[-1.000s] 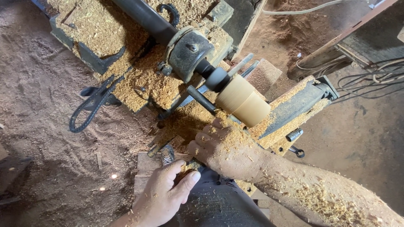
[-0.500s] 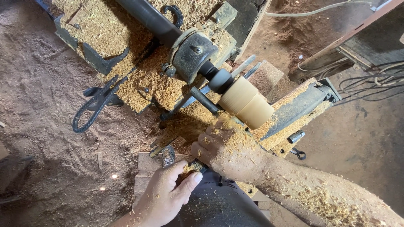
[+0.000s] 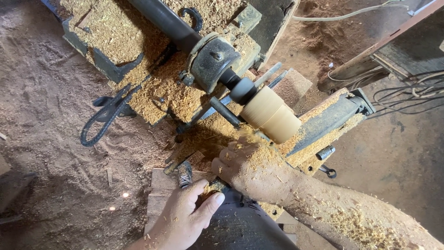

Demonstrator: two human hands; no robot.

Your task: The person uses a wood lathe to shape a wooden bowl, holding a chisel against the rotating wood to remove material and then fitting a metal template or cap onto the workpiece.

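Observation:
A pale wooden cylinder (image 3: 270, 115) is mounted on the dark lathe spindle (image 3: 215, 62), with shavings flying off its near side. My right hand (image 3: 252, 169), coated in sawdust, sits just below the cylinder, closed over a turning tool whose blade is mostly hidden. My left hand (image 3: 185, 217) grips the dark handle end of that tool (image 3: 216, 185) near my lap.
Sawdust covers the lathe bed (image 3: 115, 46) and the ground. A metal tool rest (image 3: 323, 122) runs to the right of the cylinder. A black looped iron piece (image 3: 104, 118) lies to the left. Cables (image 3: 407, 92) trail at the right, near a wooden beam (image 3: 384, 46).
The view has shifted slightly; both hands keep their grip on the tool, and the right hand stays against the cylinder.

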